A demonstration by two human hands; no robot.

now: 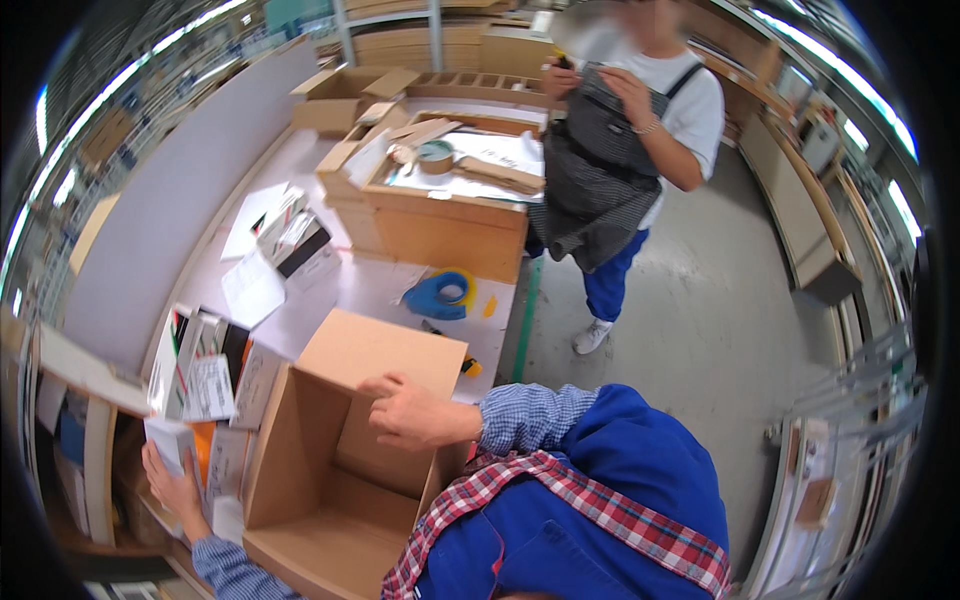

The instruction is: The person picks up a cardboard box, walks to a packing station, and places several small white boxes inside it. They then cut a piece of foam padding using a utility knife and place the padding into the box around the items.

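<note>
An open cardboard box (pixel 292 450) stands before me, its inside bare and its far flap (pixel 382 345) folded outward. Over the box's far edge is my right hand (pixel 420 416), fingers loosely bent and nothing visible in them; whether it touches the flap I cannot tell. On the left, my left hand (pixel 174 484) grips a small white box (pixel 171 439), with fingers on one side and thumb on the other. Beside it lie an orange item (pixel 202 446), white cartons with handwriting (pixel 255 382) and a printed paper slip (pixel 208 386).
Beyond the box lie a blue tape dispenser (pixel 435 296) and a yellow-and-black cutter (pixel 470 366). A wooden crate (pixel 450 225) carries a tape roll (pixel 435 156) and cardboard strips. More cartons and papers (pixel 255 289) lie left. A co-worker (pixel 607 150) stands across, holding something small.
</note>
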